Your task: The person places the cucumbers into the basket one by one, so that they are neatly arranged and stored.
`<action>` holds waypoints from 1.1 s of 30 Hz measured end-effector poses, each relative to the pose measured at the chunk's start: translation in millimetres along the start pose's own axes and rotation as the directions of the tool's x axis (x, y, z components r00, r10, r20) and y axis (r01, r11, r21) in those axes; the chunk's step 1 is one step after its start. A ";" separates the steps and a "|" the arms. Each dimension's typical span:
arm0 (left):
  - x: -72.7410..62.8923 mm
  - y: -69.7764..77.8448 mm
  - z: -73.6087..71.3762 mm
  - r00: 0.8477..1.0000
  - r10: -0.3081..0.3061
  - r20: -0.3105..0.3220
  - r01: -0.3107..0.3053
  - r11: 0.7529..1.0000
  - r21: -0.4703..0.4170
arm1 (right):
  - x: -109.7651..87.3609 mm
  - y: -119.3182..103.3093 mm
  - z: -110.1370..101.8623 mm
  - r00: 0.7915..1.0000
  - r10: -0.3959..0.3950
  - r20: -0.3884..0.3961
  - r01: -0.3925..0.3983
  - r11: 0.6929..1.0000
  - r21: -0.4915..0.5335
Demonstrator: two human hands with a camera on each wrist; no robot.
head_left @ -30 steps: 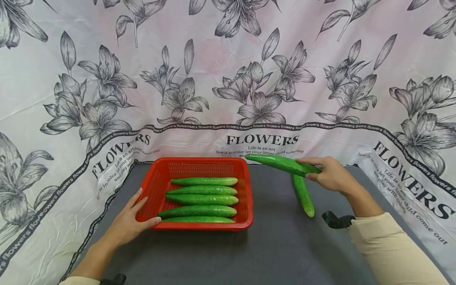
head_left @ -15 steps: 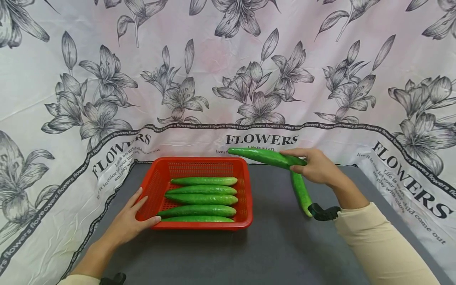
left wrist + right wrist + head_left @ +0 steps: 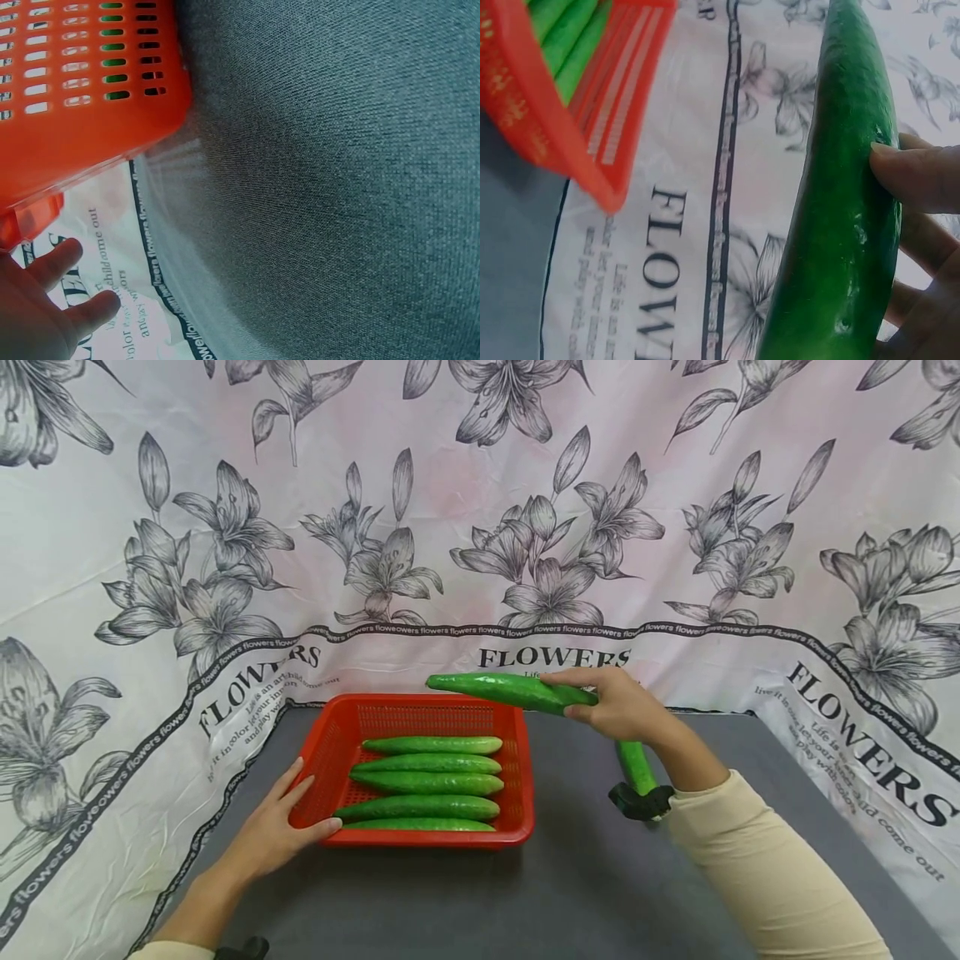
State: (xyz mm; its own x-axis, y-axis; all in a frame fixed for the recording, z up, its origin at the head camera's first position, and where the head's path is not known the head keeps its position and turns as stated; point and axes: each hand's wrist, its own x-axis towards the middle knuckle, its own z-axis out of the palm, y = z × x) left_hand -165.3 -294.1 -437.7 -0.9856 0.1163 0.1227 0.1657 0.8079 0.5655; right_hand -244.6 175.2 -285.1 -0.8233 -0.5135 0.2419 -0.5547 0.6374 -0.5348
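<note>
My right hand (image 3: 626,708) grips a long green cucumber (image 3: 498,688) by its right end. The cucumber hangs above the back right part of the red basket (image 3: 435,838), pointing left. In the right wrist view the thumb (image 3: 922,176) presses on the cucumber's skin, with other fingers behind it. Inside the basket several cucumbers (image 3: 427,783) lie side by side, crosswise. My left hand (image 3: 273,833) rests at the basket's front left corner, fingers spread along the left side and thumb on the front rim. Two outstretched fingers (image 3: 94,311) show in the left wrist view.
Another cucumber (image 3: 636,764) lies on the grey table (image 3: 570,893) right of the basket, partly covered by the right wrist's black strap (image 3: 640,802). A flower-printed cloth (image 3: 420,568) hangs behind the table and along both sides.
My right hand has carried the cucumber leftward, from over the table to above the basket's back edge. The left hand has stayed at the basket's corner.
</note>
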 end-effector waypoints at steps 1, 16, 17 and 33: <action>0.0 -0.2 0.2 1.000 -0.001 0.000 0.001 1.000 0.000 | 2.0 -2.2 1.7 1.000 -0.005 0.000 0.005 1.000 0.006; 1.7 -0.8 -1.0 1.000 -0.020 0.015 0.020 1.000 -0.008 | 37.6 -24.4 39.8 0.999 -0.049 0.011 0.047 0.991 0.124; 1.8 -0.6 -1.1 1.000 -0.023 0.018 0.023 1.000 -0.009 | 39.6 -24.8 42.7 0.999 -0.051 0.015 0.048 0.990 0.130; 1.4 -2.3 -1.3 1.000 -0.026 0.011 0.026 0.999 -0.017 | 63.7 -20.9 98.4 0.995 -0.075 0.066 0.058 0.972 0.226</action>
State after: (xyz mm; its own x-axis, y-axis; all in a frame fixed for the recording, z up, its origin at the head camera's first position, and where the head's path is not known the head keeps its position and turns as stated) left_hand -167.0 -296.6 -437.8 -0.9899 0.1013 0.0988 0.1401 0.8006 0.5826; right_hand -273.6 72.7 -338.2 -0.7699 -0.5964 0.2271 -0.5599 0.4604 -0.6889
